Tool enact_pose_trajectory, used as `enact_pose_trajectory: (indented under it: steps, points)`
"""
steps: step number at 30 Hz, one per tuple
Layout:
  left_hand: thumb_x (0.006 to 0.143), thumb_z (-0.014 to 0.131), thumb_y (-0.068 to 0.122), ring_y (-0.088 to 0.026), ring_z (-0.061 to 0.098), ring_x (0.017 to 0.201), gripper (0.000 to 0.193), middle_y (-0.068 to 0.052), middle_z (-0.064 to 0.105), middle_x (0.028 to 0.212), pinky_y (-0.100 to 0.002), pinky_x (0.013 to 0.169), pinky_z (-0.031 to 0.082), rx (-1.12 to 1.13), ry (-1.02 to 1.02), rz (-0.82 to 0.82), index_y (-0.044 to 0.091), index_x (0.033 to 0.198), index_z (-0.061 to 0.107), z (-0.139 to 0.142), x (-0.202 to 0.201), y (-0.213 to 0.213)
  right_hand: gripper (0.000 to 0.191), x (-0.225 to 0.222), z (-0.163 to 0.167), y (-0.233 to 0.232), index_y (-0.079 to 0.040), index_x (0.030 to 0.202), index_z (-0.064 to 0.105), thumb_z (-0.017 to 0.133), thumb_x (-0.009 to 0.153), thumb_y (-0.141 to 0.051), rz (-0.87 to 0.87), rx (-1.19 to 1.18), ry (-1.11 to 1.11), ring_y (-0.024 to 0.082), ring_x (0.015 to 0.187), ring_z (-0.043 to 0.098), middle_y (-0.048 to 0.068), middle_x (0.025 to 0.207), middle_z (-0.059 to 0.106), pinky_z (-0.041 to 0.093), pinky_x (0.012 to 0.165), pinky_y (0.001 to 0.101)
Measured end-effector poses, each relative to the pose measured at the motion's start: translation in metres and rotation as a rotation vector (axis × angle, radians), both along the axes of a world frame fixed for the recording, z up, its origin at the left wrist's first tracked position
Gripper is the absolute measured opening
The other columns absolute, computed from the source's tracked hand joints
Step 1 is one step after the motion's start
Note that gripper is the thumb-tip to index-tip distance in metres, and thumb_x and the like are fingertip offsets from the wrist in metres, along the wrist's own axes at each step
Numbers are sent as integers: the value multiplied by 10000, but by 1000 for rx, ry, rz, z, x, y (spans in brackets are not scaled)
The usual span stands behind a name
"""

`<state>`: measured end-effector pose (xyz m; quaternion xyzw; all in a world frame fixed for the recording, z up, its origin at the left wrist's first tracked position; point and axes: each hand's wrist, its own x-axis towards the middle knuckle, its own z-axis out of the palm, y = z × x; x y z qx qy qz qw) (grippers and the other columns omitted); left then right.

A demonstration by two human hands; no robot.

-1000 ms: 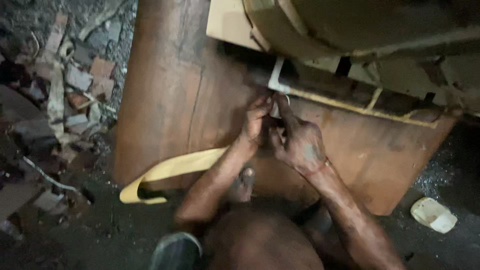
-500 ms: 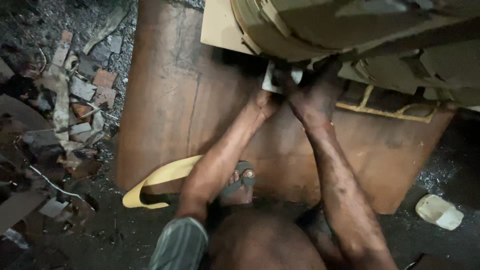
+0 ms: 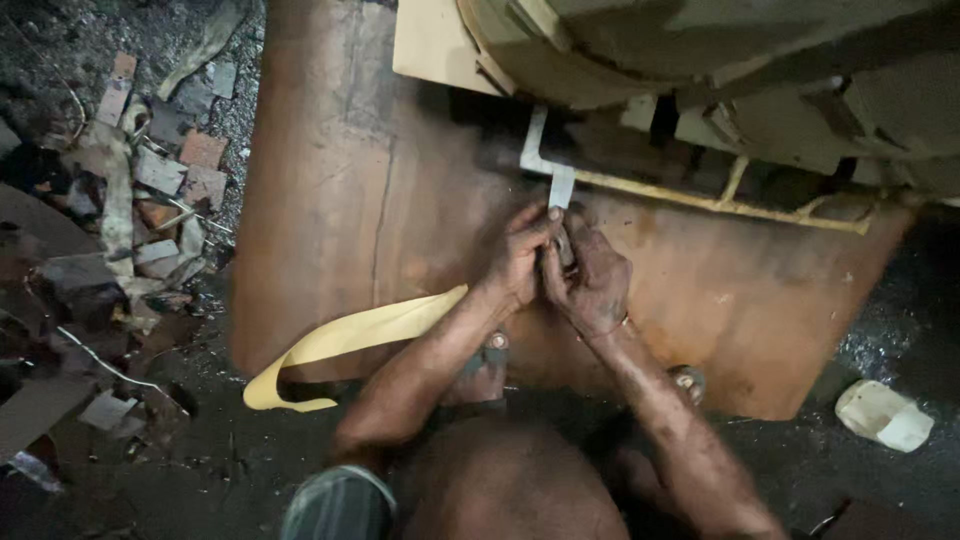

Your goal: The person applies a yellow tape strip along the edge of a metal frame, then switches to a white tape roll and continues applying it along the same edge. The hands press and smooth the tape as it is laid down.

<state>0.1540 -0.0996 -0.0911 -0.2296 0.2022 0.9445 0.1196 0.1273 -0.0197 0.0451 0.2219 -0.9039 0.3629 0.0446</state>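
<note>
My left hand (image 3: 516,258) and my right hand (image 3: 592,281) are pressed together over a brown wooden board (image 3: 350,210). Between the fingers of both sits a small dark metal part (image 3: 564,246); its shape is too hidden to tell. Just above the fingertips a pale flat metal strip (image 3: 560,186) hangs from an L-shaped bracket (image 3: 533,145) under a large cream-coloured machine body (image 3: 700,60). A thin yellow rod frame (image 3: 720,200) runs rightwards from the bracket.
A yellow strap (image 3: 340,340) curls off the board's near edge to the left. Broken bricks and rubble (image 3: 150,180) cover the ground on the left. A white scrap (image 3: 885,415) lies on the dark floor at right. My feet in sandals (image 3: 485,360) rest on the board's edge.
Both hands have come down from the bracket under the machine, where they reached half a second ago, back toward me, and are again closed together over the small part.
</note>
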Motion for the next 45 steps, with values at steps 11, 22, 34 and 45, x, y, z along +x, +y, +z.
enact_pose_trajectory:
  steps: [11, 22, 34, 45]
  points:
    - [938, 689, 251, -179, 624, 574, 336, -57, 680, 927, -313, 501, 511, 230, 81, -39, 80, 1225, 657, -5, 13, -18, 480, -10, -5, 0, -10, 1300, 502, 691, 978, -311, 56, 534, -233, 384, 590, 677, 179, 833, 723, 517, 507, 496]
    - [952, 607, 233, -244, 669, 1015, 290, -63, 706, 1107, -464, 926, 557, 371, -48, 178, 98, 1207, 639, -14, -56, 4, 530, -58, 36, 33, 44, 1401, 547, 724, 957, -188, -116, 113, -274, 226, 709, 689, 108, 836, 701, 562, 678, 352]
    - [1054, 521, 299, -276, 618, 1185, 383, -98, 670, 1279, -451, 1059, 500, 517, 212, 23, 66, 1350, 593, -6, -124, -17, 983, -99, -11, 1, 51, 1537, 223, 875, 914, -339, -225, 184, 108, 347, 944, 720, 259, 1157, 700, 584, 806, 399]
    - [1031, 557, 287, -290, 597, 1191, 443, -121, 648, 1287, -445, 1069, 463, 321, 124, 121, 32, 1393, 542, 12, -10, 7, 324, -14, 30, 19, -32, 1234, 706, 766, 927, -118, -19, 70, 6, 254, 683, 681, 146, 823, 688, 553, 643, 378]
